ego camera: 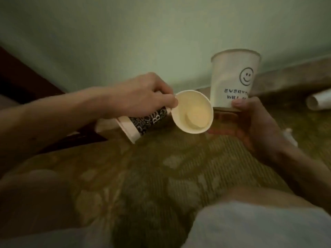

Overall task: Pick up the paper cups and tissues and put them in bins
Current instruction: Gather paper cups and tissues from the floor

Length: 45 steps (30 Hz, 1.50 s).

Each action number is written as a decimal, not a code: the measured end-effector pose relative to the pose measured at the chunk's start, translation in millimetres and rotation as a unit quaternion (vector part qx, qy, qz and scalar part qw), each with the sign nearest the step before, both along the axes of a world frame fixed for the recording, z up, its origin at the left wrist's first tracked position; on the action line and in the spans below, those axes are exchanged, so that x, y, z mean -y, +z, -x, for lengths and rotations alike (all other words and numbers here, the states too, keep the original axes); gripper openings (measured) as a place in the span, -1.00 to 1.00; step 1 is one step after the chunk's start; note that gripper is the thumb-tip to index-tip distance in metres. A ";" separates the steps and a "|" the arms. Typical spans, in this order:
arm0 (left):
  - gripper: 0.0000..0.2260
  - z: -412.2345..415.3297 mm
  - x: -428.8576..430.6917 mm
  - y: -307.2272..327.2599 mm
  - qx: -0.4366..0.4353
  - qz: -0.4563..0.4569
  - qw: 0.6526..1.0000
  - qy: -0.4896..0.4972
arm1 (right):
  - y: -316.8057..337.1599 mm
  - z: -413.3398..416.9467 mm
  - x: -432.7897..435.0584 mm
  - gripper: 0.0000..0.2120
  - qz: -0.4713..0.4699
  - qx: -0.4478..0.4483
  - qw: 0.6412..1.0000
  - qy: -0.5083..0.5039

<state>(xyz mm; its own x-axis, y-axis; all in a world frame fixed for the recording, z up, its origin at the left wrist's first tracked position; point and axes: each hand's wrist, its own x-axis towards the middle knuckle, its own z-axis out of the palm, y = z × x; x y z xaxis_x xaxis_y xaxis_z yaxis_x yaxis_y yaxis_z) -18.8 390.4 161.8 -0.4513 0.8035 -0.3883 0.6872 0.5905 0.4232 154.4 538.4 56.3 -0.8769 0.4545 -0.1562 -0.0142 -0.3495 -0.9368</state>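
Two grips full, left hand (143, 93) round tilted patterned cup (148, 122), right hand (258, 126) round upright smiley cup (232, 77), rim beside base

The smiley cup (234, 77) is white with black face and lettering; second cup (148, 122) black-and-white lettered; carpet (161, 176) olive, pale flowers.

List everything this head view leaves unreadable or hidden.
1. Smiley cup: head view; its printed words curve out of sight and pass under the right hand's thumb.
2. Patterned cup: lettering blurred, partly covered by the left hand.
3. Pale roll: cut by the right edge; cup or not, unclear.
4. White scrap: blurred beside the right wrist; maybe tissue.
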 end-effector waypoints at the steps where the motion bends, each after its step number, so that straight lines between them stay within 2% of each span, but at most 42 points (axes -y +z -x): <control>1: -0.77 10.2 25.4 20.0 -0.014 -0.006 1.000 0.023 | 19.0 22.3 9.8 -0.67 -0.012 -0.005 0.998 0.064; 3: -0.77 26.8 81.3 56.9 -0.057 -0.020 0.996 0.069 | 55.4 66.7 37.7 -0.58 -0.043 -0.002 0.984 0.171; 7: -0.79 38.8 208.5 114.9 -0.137 -0.017 0.977 0.165 | 119.4 136.4 133.1 -0.74 -0.116 -0.029 0.945 0.306; 10: -0.83 32.8 310.9 148.7 -0.156 -0.021 0.959 0.237 | 157.9 172.1 224.0 -0.57 -0.154 -0.076 0.896 0.410; 13: -0.85 18.0 410.7 166.4 -0.178 -0.037 0.934 0.307 | 177.1 199.7 321.6 -0.53 -0.209 -0.078 0.842 0.492; 15: -0.84 7.9 473.4 165.1 -0.184 -0.032 0.914 0.359 | 176.9 219.1 386.5 -0.45 -0.186 -0.077 0.832 0.517; 17: -0.82 -0.2 532.7 152.8 -0.175 -0.016 0.894 0.412 | 163.4 231.9 446.6 -0.43 -0.169 -0.085 0.801 0.568; 21: -0.80 -17.3 639.8 105.0 -0.125 -0.020 0.857 0.499 | 121.9 245.7 556.4 -0.55 -0.163 -0.054 0.745 0.645; 24: -0.79 -28.1 699.0 60.1 -0.063 -0.019 0.846 0.529 | 90.5 244.7 613.5 -0.60 -0.195 -0.010 0.681 0.706; 27: -0.79 -25.3 737.9 12.9 -0.005 0.021 0.848 0.529 | 69.7 239.3 652.7 -0.74 -0.299 -0.009 0.633 0.715; 29: -0.79 -24.1 754.3 -18.1 0.036 0.040 0.852 0.521 | 55.6 237.3 672.1 -0.58 -0.428 -0.043 0.590 0.683; 31: -0.79 -25.5 763.1 -42.4 0.072 0.017 0.852 0.519 | 42.2 237.8 682.3 -0.35 -0.540 -0.096 0.536 0.641; 32: -0.79 -26.4 768.1 -52.6 0.078 -0.005 0.848 0.524 | 35.5 239.4 688.6 -0.30 -0.575 -0.114 0.514 0.626; 34: -0.78 -23.9 773.9 -65.6 0.079 -0.037 0.841 0.533 | 26.7 242.4 696.6 -0.27 -0.613 -0.127 0.498 0.601; 36: -0.78 -18.7 775.9 -74.4 0.081 -0.035 0.839 0.537 | 21.3 243.6 702.4 -0.28 -0.657 -0.153 0.471 0.568; 39: -0.84 -11.0 776.6 -82.4 0.060 -0.026 0.837 0.544 | 14.1 242.9 705.6 -0.17 -0.712 -0.208 0.428 0.516; 42: -0.88 -6.6 782.8 -78.8 0.040 -0.068 0.811 0.580 | 11.5 240.5 701.9 -0.14 -0.724 -0.206 0.417 0.509; 45: -0.88 -4.9 788.3 -62.7 0.023 -0.070 0.790 0.609 | 17.6 240.1 692.7 -0.22 -0.684 -0.172 0.450 0.549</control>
